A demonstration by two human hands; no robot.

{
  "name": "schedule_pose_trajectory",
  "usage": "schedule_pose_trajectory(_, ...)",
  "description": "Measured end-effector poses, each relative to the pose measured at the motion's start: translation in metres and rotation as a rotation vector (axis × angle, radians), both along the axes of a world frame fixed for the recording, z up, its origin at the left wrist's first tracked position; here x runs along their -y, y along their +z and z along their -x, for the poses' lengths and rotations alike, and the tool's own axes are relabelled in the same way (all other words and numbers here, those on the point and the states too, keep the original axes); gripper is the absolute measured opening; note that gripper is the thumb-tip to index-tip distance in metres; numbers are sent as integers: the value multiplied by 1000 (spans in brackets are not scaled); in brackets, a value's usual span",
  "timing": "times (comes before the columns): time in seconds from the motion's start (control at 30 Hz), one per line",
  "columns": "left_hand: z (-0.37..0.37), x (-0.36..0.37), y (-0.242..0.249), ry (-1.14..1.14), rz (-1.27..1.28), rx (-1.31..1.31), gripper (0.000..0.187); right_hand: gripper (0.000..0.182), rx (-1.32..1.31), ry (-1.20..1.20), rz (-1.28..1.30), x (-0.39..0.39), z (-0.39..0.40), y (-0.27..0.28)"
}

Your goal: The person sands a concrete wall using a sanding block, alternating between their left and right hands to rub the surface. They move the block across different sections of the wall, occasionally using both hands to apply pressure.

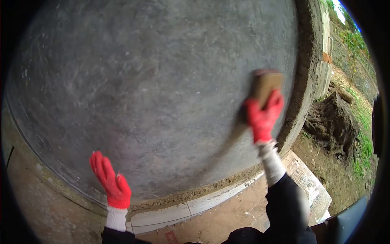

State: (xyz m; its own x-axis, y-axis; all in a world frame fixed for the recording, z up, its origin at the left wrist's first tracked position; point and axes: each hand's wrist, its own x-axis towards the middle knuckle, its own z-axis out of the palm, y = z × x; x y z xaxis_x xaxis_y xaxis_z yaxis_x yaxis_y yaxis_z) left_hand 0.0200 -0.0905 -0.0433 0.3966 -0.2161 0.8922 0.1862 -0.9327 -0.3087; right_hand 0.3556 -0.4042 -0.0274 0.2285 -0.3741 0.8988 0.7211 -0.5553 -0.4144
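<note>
A red-gloved right hand [263,118] grips a brown float [266,83] flat against the wet grey plaster wall [154,89], near its right edge. The float looks light and stiff, best held from behind. The left hand [111,181] hovers open, empty, low by the wall.

Right hand [263,118] gripping a float [266,84] against the grey wall [154,89], left hand [111,181] open

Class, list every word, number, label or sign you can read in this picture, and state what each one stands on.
None can be read.
Printed sheet on the ground by the wall: rows of print and pictures, too small and blurred to read.
Red mark on the cardboard at the bottom edge: blurred, unreadable.
Float in the right hand and both red gloves, including the left hand: no lettering visible.
</note>
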Motion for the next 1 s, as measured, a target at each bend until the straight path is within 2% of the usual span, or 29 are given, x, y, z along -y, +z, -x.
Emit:
schedule_pose_trajectory(0.03,17,4,-12,28,145,-2,55,76,-118,-283,-152,11,-29,6)
schedule_pose_trajectory(0.07,25,8,-20,54,296,0,56,75,-155,-194,-268,17,-41,8)
schedule_pose_trajectory(0.1,21,17,-25,56,304,1,56,75,-153,-193,-260,8,-30,7)
schedule_pose_trajectory(0.17,-1,50,-38,-96,580,130,58,72,51,-13,-14,-36,25,2)
schedule_pose_trajectory(0.2,-16,66,-42,-133,587,137,56,63,-81,79,197,-60,79,5)
schedule_pose_trajectory(0.23,-32,83,-44,-169,595,143,55,55,115,98,396,-92,99,-27)
schedule_pose_trajectory(0.27,-40,103,-45,-161,589,134,55,51,136,283,558,-120,120,-52)
schedule_pose_trajectory(0.3,-47,122,-45,-233,732,126,55,52,401,394,823,-134,132,-65)
schedule_pose_trajectory(0.33,-51,129,-43,-308,874,122,56,57,546,352,735,-143,133,-70)
schedule_pose_trajectory(0.37,-44,123,-44,-306,869,118,56,57,544,353,729,-138,127,-75)
schedule_pose_trajectory(0.43,-19,108,-55,-195,737,22,56,67,223,210,572,-91,107,-69)
schedule_pose_trajectory(0.47,-7,105,-55,-142,827,61,54,78,-99,179,500,-68,88,-62)
schedule_pose_trajectory(0.5,2,101,-60,-137,837,62,54,86,-57,64,210,-54,62,-69)
schedule_pose_trajectory(0.57,18,96,-69,-55,1008,205,59,89,-306,-38,-269,-30,20,-65)
schedule_pose_trajectory(0.63,11,108,-71,-88,1016,214,56,89,-301,19,-242,-36,30,-71)
schedule_pose_trajectory(0.67,1,117,-72,-172,1048,222,55,89,-286,74,-227,-42,39,-75)
schedule_pose_trajectory(0.7,-6,125,-75,-257,1075,229,55,88,-246,72,-21,-60,61,-92)
schedule_pose_trajectory(0.73,-10,127,-81,-225,1003,112,55,74,-77,151,187,-79,85,-108)
schedule_pose_trajectory(0.77,-12,134,-81,-217,1003,102,55,54,-424,563,97,-109,95,-154)
schedule_pose_trajectory(0.83,-17,144,-79,-262,1094,82,56,40,512,442,746,-126,126,-154)
schedule_pose_trajectory(0.87,-17,142,-79,-265,1079,107,55,40,508,439,738,-122,125,-157)
schedule_pose_trajectory(0.93,-13,138,-82,-276,1096,163,56,34,297,422,738,-97,112,-165)
schedule_pose_trajectory(1.0,-5,136,-84,-266,1160,229,58,32,-498,606,137,-68,71,-200)
